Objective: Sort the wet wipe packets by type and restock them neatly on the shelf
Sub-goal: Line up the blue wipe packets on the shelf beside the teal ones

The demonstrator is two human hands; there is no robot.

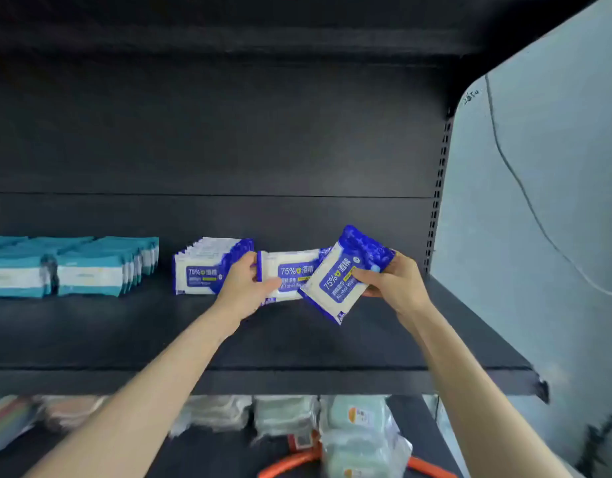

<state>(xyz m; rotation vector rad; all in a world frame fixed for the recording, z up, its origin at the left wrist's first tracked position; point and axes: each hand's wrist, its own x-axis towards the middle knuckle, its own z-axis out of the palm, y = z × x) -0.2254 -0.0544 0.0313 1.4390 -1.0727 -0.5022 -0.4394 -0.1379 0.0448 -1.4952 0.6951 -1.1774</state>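
Observation:
On the black shelf [297, 339], a row of blue-and-white alcohol wipe packets [204, 267] stands upright near the middle. Right of that row stands another blue-and-white packet [294, 270]. My left hand [244, 288] holds it upright, thumb behind and fingers across its front. My right hand [390, 281] pinches a third blue-and-white packet [342, 274], tilted, just above the shelf and overlapping the held packet's right end. Teal-and-white wipe packets [87, 270] stand in rows at the left of the shelf.
The shelf's front lip [263, 381] runs across below my forearms. A grey wall [539, 201] closes the right side. Below the shelf lie mixed pale wipe packs [284, 415] and an orange basket rim [291, 460].

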